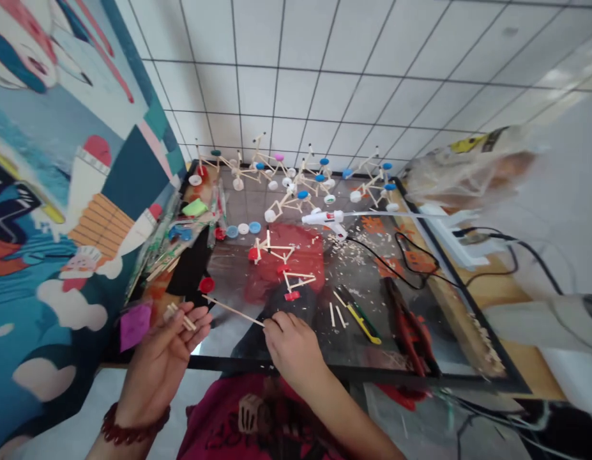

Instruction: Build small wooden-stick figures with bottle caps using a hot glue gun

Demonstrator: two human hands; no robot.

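Observation:
My left hand (174, 338) is turned palm up near the front left of the table, its thumb over a few short wooden sticks (183, 317). Between the fingers of my right hand (290, 345), one long thin wooden stick (233, 310) slants up and left, its far end near a red bottle cap (206, 284). Beyond my right hand lie two small stick frames with red caps: one frame (299, 280) is closer, the other (276, 248) farther back. Two short cut sticks (338, 315) lie to the right, next to a yellow utility knife (363, 322).
A white glue gun (324, 218) lies mid-table, its black cord running right. Several stick models with capped wheels (300, 185) line the back. Red-handled pliers (413, 332) sit at right, a purple block (135, 326) at left. Loose caps (243, 228) and wood scraps lie about.

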